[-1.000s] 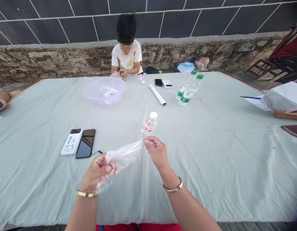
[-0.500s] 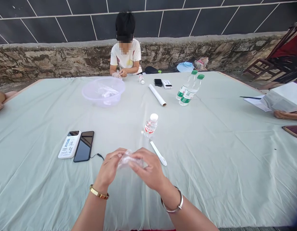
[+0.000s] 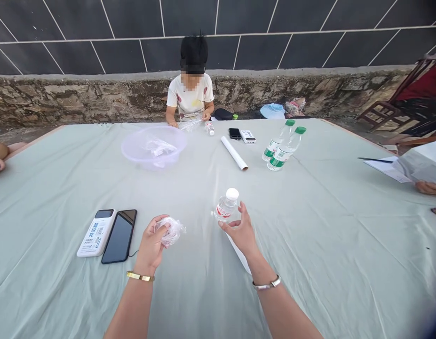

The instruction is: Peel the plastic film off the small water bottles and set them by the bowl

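Observation:
My left hand (image 3: 152, 242) is closed around a crumpled wad of clear plastic film (image 3: 170, 231), held above the cloth. My right hand (image 3: 241, 231) is open, thumb and fingers apart, at the near right side of a small clear bottle (image 3: 225, 208) with a white cap and red-and-white label. The bottle stands upright; whether the thumb touches it I cannot tell. Partly hidden beneath the right hand lies a slim white tool (image 3: 241, 252), its far end out of sight.
On the cloth-covered table (image 3: 189, 292) lie a white power bank (image 3: 96, 234) and a dark phone (image 3: 119, 237) at left. Farther back are a lilac basin (image 3: 133, 149), a white roll (image 3: 234, 153) and two green-capped bottles (image 3: 281, 153). A person (image 3: 189, 96) sits opposite.
My hands have parted. The plastic film stays in the left hand, while the right hand has let go and moved right to the small bottle. The person opposite has spread out some clear plastic.

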The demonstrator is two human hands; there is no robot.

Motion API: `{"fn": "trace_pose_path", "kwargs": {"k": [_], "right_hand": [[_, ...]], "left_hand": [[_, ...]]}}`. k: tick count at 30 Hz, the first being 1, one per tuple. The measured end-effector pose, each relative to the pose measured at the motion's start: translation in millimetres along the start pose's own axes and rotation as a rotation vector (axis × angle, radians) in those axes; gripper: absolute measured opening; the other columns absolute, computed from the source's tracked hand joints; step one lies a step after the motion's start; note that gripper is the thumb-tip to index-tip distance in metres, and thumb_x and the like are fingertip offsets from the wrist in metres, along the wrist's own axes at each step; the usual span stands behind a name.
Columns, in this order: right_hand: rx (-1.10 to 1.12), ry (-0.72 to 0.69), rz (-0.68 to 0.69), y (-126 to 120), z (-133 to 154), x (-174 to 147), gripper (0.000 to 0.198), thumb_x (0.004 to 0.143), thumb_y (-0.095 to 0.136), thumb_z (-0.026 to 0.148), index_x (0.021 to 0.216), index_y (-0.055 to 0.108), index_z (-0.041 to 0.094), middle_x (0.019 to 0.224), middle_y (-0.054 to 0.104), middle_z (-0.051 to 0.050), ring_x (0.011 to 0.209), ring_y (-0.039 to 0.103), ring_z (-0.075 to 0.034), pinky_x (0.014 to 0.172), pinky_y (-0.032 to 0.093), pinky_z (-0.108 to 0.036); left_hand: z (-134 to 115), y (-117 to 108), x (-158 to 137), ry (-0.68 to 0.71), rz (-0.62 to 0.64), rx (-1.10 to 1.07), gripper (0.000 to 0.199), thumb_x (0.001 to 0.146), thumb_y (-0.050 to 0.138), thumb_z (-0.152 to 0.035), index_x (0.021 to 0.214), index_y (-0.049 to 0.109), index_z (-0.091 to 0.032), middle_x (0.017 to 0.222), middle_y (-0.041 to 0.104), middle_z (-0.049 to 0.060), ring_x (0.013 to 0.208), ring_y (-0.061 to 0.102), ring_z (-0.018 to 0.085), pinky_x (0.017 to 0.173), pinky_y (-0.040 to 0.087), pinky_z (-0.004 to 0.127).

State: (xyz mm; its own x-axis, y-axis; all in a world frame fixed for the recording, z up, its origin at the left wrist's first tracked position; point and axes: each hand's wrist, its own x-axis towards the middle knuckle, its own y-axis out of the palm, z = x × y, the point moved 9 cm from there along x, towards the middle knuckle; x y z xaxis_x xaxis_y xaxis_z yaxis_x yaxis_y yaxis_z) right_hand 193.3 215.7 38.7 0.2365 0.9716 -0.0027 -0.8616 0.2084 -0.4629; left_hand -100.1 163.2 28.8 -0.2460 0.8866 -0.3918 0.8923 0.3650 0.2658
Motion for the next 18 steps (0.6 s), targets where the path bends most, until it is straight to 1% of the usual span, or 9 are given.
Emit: {"fn": "trace_pose_path", "kwargs": {"k": [2,4,5,9,12,14,15,16,18], "right_hand": [[-0.044,-0.005,0.082,14,-4,15,0.072,0.063,0.071,0.045,0.125,0.044,0.021,0.110,0.061,-0.008,0.064,0.058,-0.016,0.064,0.049,-0.035],[-0.090,-0.024,0.085,23,-2,27,0.059,0.065,0.068,0.047,0.115,0.050,0.022,0.093,0.065,-0.003,0.062,0.057,-0.017,0.064,0.048,-0.034],[-0.115,-0.029,0.069,27,0,34,0.055,0.066,0.067,0.048,0.112,0.051,0.022,0.089,0.065,-0.002,0.062,0.057,-0.017,0.065,0.047,-0.034],[-0.180,-0.060,-0.030,41,10,73,0.049,0.065,0.065,0.049,0.104,0.052,0.021,0.091,0.065,-0.003,0.068,0.060,-0.019,0.068,0.046,-0.034],[-0.189,-0.066,-0.125,49,19,113,0.046,0.064,0.065,0.047,0.099,0.052,0.021,0.096,0.064,-0.006,0.082,0.061,-0.022,0.074,0.045,-0.034],[-0.191,-0.052,-0.160,55,23,138,0.043,0.064,0.065,0.045,0.097,0.051,0.021,0.097,0.064,-0.006,0.088,0.060,-0.024,0.076,0.044,-0.034],[-0.191,-0.042,-0.169,58,25,150,0.042,0.064,0.065,0.044,0.097,0.051,0.021,0.097,0.064,-0.007,0.090,0.060,-0.024,0.077,0.044,-0.034],[-0.188,-0.034,-0.174,61,26,160,0.041,0.065,0.065,0.043,0.097,0.050,0.021,0.098,0.064,-0.007,0.091,0.060,-0.024,0.077,0.044,-0.034],[-0.180,-0.019,-0.184,66,28,178,0.042,0.065,0.066,0.042,0.098,0.050,0.021,0.098,0.064,-0.006,0.090,0.060,-0.024,0.077,0.044,-0.034]], "left_hand": [[2,6,7,-0.001,0.011,-0.019,0.042,0.064,0.077,-0.037,0.098,0.060,-0.019,0.072,0.054,-0.005,0.056,0.049,0.007,0.044,0.032,0.019],[7,12,12,-0.021,0.022,-0.033,0.041,0.064,0.076,-0.037,0.097,0.061,-0.019,0.073,0.054,-0.005,0.057,0.049,0.008,0.044,0.033,0.020],[10,14,14,-0.032,0.026,-0.034,0.041,0.064,0.076,-0.037,0.097,0.061,-0.018,0.073,0.054,-0.004,0.057,0.049,0.008,0.045,0.033,0.020],[19,9,25,-0.054,0.022,0.036,0.039,0.065,0.073,-0.037,0.096,0.063,-0.017,0.072,0.055,-0.003,0.058,0.049,0.008,0.045,0.034,0.020],[12,-3,43,-0.009,-0.008,0.142,0.042,0.064,0.071,-0.033,0.103,0.062,-0.019,0.075,0.056,-0.003,0.058,0.051,0.009,0.046,0.037,0.019],[-11,-9,62,0.072,-0.046,0.208,0.047,0.063,0.070,-0.030,0.108,0.059,-0.020,0.079,0.057,-0.002,0.059,0.053,0.010,0.045,0.039,0.019],[-28,-11,74,0.129,-0.073,0.245,0.046,0.063,0.069,-0.028,0.107,0.059,-0.019,0.079,0.057,-0.002,0.059,0.054,0.010,0.044,0.039,0.019],[-49,-11,87,0.195,-0.098,0.296,0.043,0.063,0.068,-0.028,0.104,0.059,-0.018,0.079,0.058,-0.002,0.060,0.054,0.011,0.043,0.040,0.019],[-103,-7,116,0.373,-0.180,0.452,0.032,0.066,0.065,-0.028,0.095,0.062,-0.016,0.077,0.060,0.000,0.060,0.055,0.012,0.044,0.042,0.020]]}}
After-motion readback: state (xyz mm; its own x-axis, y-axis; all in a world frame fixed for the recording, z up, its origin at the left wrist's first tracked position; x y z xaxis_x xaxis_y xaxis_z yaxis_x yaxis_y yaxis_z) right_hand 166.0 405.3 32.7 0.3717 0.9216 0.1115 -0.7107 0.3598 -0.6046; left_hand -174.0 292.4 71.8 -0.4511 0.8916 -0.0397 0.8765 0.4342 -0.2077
